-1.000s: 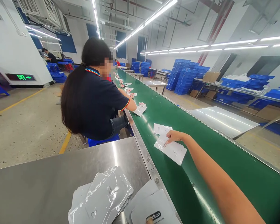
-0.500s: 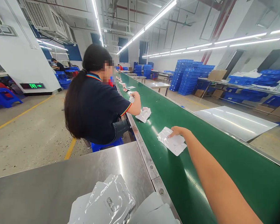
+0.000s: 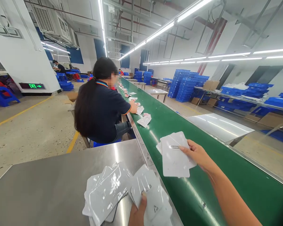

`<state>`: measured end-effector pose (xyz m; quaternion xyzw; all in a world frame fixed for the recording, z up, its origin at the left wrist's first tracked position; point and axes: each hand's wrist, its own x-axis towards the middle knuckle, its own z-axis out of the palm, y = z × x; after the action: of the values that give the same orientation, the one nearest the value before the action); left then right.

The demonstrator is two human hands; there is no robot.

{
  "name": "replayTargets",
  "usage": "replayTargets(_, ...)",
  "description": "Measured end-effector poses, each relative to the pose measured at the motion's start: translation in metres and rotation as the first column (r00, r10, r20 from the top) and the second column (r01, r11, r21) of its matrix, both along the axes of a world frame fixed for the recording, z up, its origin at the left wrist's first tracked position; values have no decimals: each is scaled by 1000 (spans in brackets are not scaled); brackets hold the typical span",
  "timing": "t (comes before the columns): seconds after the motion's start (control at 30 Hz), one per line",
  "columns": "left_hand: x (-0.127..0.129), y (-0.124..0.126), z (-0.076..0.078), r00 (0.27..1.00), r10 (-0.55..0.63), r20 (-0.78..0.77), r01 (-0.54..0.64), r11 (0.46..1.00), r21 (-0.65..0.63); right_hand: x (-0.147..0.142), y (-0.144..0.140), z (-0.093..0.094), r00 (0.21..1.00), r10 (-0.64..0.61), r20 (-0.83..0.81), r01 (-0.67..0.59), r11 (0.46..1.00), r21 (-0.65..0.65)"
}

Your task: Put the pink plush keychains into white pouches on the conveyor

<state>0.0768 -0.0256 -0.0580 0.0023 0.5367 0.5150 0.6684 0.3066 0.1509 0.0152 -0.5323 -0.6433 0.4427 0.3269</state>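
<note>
My right hand (image 3: pixel 198 153) is closed on a few flat white packets (image 3: pixel 174 160), thumb on top, over the green conveyor belt (image 3: pixel 179 127). A small dark-edged label shows on the uppermost one. My left hand (image 3: pixel 138 212) grips a fanned bundle of similar white packets (image 3: pixel 153 191) at the metal table's edge, its thumb pressing on the top one. Left of that bundle, a loose pile of glossy white packets (image 3: pixel 108 191) lies on the metal table (image 3: pixel 49 185). What the packets contain cannot be made out.
A co-worker (image 3: pixel 103 103) sits at the left side of the belt, an arm reaching over it. White packets (image 3: pixel 145 120) lie on the belt near that person, with more farther along. Stacked blue crates (image 3: pixel 185 84) and a low metal table (image 3: pixel 221 127) stand beyond the right edge.
My right hand has lifted its packets and drawn them nearer. My left hand has come into view on a bundle. The co-worker's hand has moved back, and another packet shows by it.
</note>
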Motion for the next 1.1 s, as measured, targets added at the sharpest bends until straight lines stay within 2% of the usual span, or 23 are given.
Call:
replayTargets(0.03,0,0,2,1000,4,-6,-4,1000,-2,-7,-23,4,995,9,-104,-14,998,-55)
replayTargets(0.1,3,-3,9,1000,11,24,-13,999,45,-25,-62,1,981,14,-194,-38,992,-121)
replayTargets(0.2,7,-18,21,992,23,127,-47,980,192,-54,-105,-23,994,10,-107,-18,997,-76)
replayTargets(0.33,6,-42,27,987,-25,158,-21,958,286,-84,-139,-58,996,-82,45,77,992,104)
replayTargets(0.43,-1,-52,24,991,-91,99,49,930,366,-102,-157,-71,995,-86,-45,92,983,161)
replayTargets(0.53,-15,-53,20,991,-134,-7,125,904,410,-114,-169,-75,978,-40,-204,49,998,38)
replayTargets(0.57,-20,-52,20,985,-163,-63,174,887,427,-115,-171,-74,968,-44,-247,50,999,19)
replayTargets(0.63,-32,-47,25,939,-238,-247,330,827,455,-113,-174,-68,956,-84,-282,111,991,80)
replayTargets(0.67,-38,-44,30,883,-274,-382,437,778,452,-110,-176,-63,954,-114,-276,161,975,153)
replayTargets(0.7,-43,-41,36,796,-291,-530,548,719,428,-107,-177,-56,956,-139,-260,205,947,246)
replayTargets(0.77,-48,-34,55,557,-251,-792,734,594,328,-100,-183,-39,972,-144,-188,214,873,438)
replayTargets(0.8,-48,-30,65,410,-213,-887,807,539,243,-99,-187,-31,981,-128,-143,184,837,515)
replayTargets(0.87,-44,-23,82,124,-152,-981,889,457,42,-98,-193,-20,993,-97,-72,121,789,602)
replayTargets(0.93,-36,-16,92,-83,-136,-987,903,409,-132,-101,-196,-21,988,-136,-73,152,772,617)
replayTargets(0.97,-31,-12,92,-147,-139,-979,901,390,-190,-103,-196,-27,977,-184,-107,210,771,601)
replayTargets(1.1,-16,3,75,-271,-171,-947,894,320,-313,-106,-187,-68,894,-352,-278,441,801,405)
